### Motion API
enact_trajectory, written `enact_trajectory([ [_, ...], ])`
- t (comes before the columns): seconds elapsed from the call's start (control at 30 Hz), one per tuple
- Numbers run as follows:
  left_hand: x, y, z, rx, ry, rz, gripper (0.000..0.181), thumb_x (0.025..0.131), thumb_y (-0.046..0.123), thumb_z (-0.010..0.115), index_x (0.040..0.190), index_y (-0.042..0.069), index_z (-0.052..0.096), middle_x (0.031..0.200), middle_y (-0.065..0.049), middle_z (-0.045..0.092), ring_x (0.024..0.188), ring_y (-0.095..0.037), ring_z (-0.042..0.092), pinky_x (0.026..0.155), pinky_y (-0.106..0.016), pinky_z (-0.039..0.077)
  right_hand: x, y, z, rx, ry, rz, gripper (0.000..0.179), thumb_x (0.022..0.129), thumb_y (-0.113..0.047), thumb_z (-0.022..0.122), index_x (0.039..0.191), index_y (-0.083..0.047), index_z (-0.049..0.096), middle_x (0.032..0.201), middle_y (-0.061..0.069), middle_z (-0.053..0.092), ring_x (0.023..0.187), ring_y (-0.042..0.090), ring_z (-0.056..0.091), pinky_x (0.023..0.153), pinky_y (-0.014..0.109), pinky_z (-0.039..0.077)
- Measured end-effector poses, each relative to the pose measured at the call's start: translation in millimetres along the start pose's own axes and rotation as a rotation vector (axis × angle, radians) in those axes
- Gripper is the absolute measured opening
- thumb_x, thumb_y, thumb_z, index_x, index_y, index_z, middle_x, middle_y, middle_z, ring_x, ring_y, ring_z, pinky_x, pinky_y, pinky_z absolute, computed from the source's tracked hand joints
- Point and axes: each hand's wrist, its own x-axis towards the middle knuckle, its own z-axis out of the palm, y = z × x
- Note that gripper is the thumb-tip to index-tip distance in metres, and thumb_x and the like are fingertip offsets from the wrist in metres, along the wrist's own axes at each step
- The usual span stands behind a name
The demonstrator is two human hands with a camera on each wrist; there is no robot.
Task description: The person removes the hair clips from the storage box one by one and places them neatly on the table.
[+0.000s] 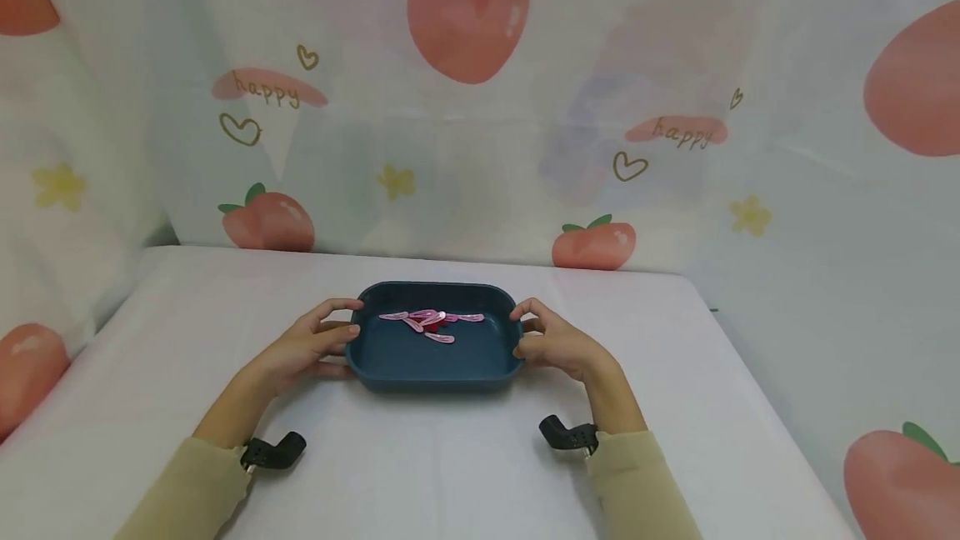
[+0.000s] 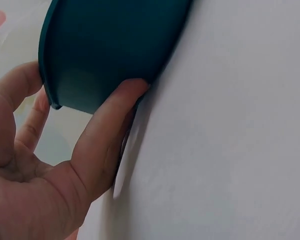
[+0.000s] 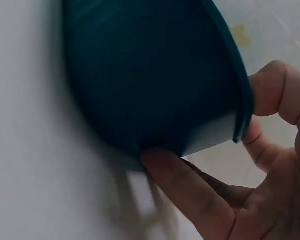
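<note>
Left hand (image 1: 309,346) and right hand (image 1: 557,344) hold the tray's (image 1: 435,365) ends, fingers half-curled. Uneven lifting could slide the clips (image 1: 440,338) inside it.

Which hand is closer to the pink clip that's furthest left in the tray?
Left. The left hand holds the left end of the tray, near that pink clip; the right hand holds the opposite end, farther away.

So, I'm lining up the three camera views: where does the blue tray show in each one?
Head: the blue tray is below the middle, slightly left of centre.
Left wrist: upper left, cut off by the top edge.
Right wrist: upper middle, also cut off by the top edge.
Shared landmark: the white tabletop, at right in the left wrist view, at left in the right.
</note>
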Motion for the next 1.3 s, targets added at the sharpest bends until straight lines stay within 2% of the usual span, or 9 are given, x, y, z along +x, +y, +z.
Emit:
enact_trajectory([
  [0.23,-1.0,-4.4,20.9,0.027,0.007,0.019,0.049,0.101,0.02,0.061,0.145,0.019,0.04,0.153,-0.026,0.033,0.13,-0.047,0.048,0.085,-0.054,0.058,-16.3,-8,-8,-0.148,-0.02,0.051,0.048,0.078,0.001,0.065,0.119,-0.008,0.041,0.129,0.023,0.048,0.09,0.027,0.063,0.076,0.038,0.06],
  [0.37,-2.6,-9.6,34.2,0.04,-0.028,0.041,0.05,0.1,0.02,0.061,0.145,0.017,0.039,0.155,-0.026,0.028,0.133,-0.049,0.043,0.084,-0.054,0.058,-32.5,-17,-7,-0.338,0.076,0.058,0.041,0.08,-0.004,0.07,0.115,-0.007,0.049,0.124,0.02,0.055,0.094,0.029,0.064,0.078,0.042,0.059],
  [0.53,-4.3,-15.4,43.0,0.027,-0.052,0.048,0.051,0.099,0.018,0.062,0.145,0.015,0.039,0.156,-0.023,0.027,0.137,-0.049,0.038,0.083,-0.054,0.058,-41.7,-34,14,-0.644,0.313,-0.116,0.031,0.087,-0.015,0.073,0.117,-0.015,0.064,0.125,0.01,0.064,0.119,0.032,0.058,0.094,0.053,0.053],
  [0.6,-4.3,-17.0,43.2,0.024,-0.055,0.055,0.051,0.099,0.018,0.062,0.145,0.014,0.039,0.156,-0.023,0.027,0.136,-0.05,0.038,0.082,-0.055,0.059,-38.7,-38,31,-0.696,0.351,-0.227,0.031,0.088,-0.017,0.074,0.118,-0.017,0.067,0.125,0.006,0.066,0.123,0.03,0.057,0.101,0.054,0.049],
  [0.7,-4.4,-18.3,42.0,0.019,-0.058,0.062,0.052,0.099,0.018,0.062,0.145,0.013,0.038,0.156,-0.025,0.027,0.135,-0.052,0.039,0.081,-0.055,0.059,-31.1,-39,56,-0.764,0.318,-0.361,0.032,0.088,-0.02,0.075,0.119,-0.022,0.069,0.126,0.0,0.066,0.124,0.024,0.057,0.105,0.051,0.047],
  [0.83,-6.1,-18.2,40.5,-0.003,-0.067,0.042,0.054,0.099,0.02,0.063,0.146,0.013,0.037,0.157,-0.026,0.025,0.135,-0.053,0.039,0.081,-0.057,0.058,-20.0,-29,80,-0.916,0.25,-0.444,0.038,0.088,-0.02,0.074,0.125,-0.025,0.068,0.126,-0.003,0.066,0.119,0.02,0.06,0.101,0.044,0.051],
  [1.03,-6.4,-13.1,41.2,-0.029,-0.087,0.028,0.055,0.1,0.022,0.061,0.148,0.015,0.035,0.158,-0.026,0.023,0.136,-0.052,0.038,0.083,-0.058,0.058,-10.9,-18,88,-1.078,0.251,-0.388,0.037,0.083,-0.018,0.078,0.119,-0.024,0.072,0.115,-0.003,0.069,0.102,0.02,0.063,0.084,0.041,0.058],
  [1.17,-4.5,-10.1,43.4,-0.043,-0.09,0.023,0.054,0.1,0.022,0.062,0.148,0.019,0.036,0.157,-0.027,0.025,0.134,-0.049,0.042,0.084,-0.057,0.057,-8.8,-16,86,-1.103,0.242,-0.339,0.033,0.082,-0.019,0.079,0.115,-0.025,0.074,0.109,-0.003,0.069,0.097,0.019,0.064,0.079,0.04,0.058],
  [1.3,-2.4,-8.6,43.6,-0.056,-0.091,0.02,0.053,0.1,0.022,0.062,0.147,0.02,0.037,0.156,-0.027,0.026,0.133,-0.047,0.044,0.084,-0.057,0.057,-6.0,-17,82,-1.096,0.239,-0.346,0.029,0.083,-0.017,0.079,0.11,-0.024,0.076,0.1,-0.005,0.068,0.089,0.015,0.063,0.074,0.035,0.056],
])
